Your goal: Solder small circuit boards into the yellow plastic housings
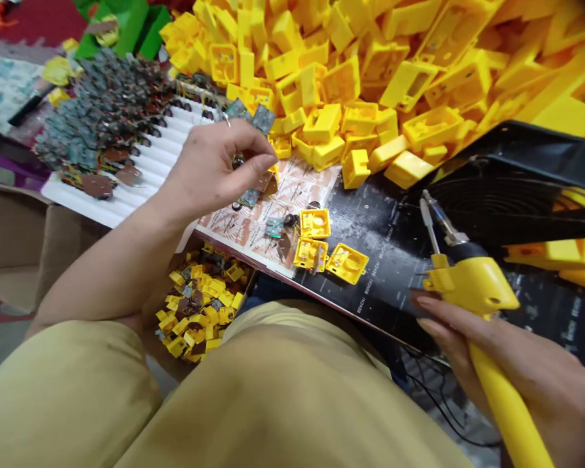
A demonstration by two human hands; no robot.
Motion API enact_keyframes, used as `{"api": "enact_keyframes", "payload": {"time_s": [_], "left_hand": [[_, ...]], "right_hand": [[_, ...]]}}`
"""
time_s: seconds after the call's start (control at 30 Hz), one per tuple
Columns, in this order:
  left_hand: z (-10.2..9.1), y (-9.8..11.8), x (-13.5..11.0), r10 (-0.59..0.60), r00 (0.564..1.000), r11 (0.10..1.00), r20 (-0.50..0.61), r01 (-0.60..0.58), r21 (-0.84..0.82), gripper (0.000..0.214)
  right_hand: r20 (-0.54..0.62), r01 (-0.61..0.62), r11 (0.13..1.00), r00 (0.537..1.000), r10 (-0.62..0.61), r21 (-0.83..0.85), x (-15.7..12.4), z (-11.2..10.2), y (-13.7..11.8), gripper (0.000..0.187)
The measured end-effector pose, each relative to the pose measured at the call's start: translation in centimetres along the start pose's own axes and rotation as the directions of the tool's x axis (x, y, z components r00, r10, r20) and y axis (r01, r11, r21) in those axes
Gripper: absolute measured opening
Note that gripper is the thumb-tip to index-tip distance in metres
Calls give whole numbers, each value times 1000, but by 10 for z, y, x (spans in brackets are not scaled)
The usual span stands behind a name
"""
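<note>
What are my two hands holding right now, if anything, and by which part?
Your right hand holds a yellow soldering gun by its handle. Whether your left hand, thumb and forefinger close together, holds anything cannot be told.

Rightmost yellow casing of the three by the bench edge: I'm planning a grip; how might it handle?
This yellow casing looks hollow and thin-walled, so probably light; moulded walls suggest stiffness. Flat on glossy black surface, it might slide.
</note>
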State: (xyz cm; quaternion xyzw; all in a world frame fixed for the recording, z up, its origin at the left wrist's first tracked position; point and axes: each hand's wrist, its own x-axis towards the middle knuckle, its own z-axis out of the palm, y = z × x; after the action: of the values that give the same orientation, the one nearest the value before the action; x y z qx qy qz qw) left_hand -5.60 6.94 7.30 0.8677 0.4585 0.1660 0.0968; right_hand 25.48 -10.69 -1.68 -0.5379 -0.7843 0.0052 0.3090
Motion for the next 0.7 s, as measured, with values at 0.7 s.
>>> {"api": "enact_keyframes", "payload": {"time_s": [0.7], "left_hand": [[42, -73, -15, 318, 941, 884, 117, -338, 322, 29]], "right_hand": [[168, 167, 978, 968, -187, 127, 110, 98, -59, 31]]}}
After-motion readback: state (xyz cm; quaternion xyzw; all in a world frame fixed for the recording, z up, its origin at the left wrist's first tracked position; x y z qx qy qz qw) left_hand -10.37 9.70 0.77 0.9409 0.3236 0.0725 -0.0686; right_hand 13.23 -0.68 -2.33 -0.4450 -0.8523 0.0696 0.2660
